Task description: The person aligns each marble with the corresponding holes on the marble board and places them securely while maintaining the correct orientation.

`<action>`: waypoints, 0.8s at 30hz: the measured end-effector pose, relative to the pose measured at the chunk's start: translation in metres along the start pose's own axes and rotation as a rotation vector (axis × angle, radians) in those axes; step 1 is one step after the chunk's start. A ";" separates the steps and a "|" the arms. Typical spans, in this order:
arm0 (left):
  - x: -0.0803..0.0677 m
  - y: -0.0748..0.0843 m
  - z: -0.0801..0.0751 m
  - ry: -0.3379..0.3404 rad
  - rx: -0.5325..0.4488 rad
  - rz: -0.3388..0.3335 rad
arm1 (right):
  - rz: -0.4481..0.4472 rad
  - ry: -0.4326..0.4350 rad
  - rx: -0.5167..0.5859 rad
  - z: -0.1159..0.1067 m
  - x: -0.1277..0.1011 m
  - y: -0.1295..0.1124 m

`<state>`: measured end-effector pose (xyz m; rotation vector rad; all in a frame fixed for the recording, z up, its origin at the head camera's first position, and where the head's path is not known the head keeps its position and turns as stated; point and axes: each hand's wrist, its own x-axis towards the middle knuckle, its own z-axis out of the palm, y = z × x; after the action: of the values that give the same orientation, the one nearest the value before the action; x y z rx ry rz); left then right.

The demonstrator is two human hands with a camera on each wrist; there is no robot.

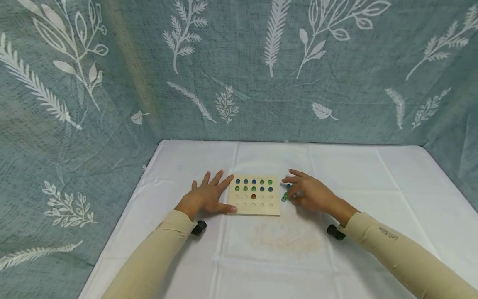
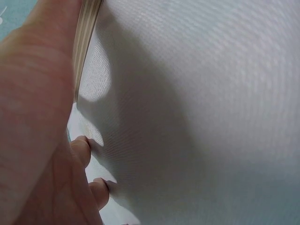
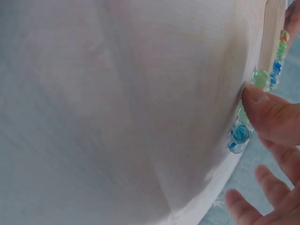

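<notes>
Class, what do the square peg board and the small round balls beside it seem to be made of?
Pale square board with holes: probably unfinished wood, given its matt pale tan face and layered edge. Small green and blue balls: likely glass marbles, since they look glossy and translucent with swirls inside.

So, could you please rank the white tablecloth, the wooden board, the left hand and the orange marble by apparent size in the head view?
1. White tablecloth, by far the largest.
2. Wooden board.
3. Left hand, close to the board in apparent area and at a similar distance, so this order is unsure.
4. Orange marble, the smallest.

Matt wooden board (image 1: 255,207), glossy, seemingly glass marbles (image 3: 240,133), woven tablecloth (image 1: 336,174).
</notes>
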<state>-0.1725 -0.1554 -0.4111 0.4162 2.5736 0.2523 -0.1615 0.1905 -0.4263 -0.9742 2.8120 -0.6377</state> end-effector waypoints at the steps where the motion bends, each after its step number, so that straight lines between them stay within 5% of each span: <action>1: 0.000 0.000 0.000 -0.002 0.003 -0.002 | -0.003 -0.001 0.003 0.000 0.000 0.000; 24: -0.001 0.002 -0.001 -0.009 0.000 -0.006 | 0.040 0.035 0.136 -0.002 0.003 0.002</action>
<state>-0.1718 -0.1542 -0.4098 0.4082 2.5654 0.2476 -0.1655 0.1911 -0.4256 -0.8886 2.7667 -0.8366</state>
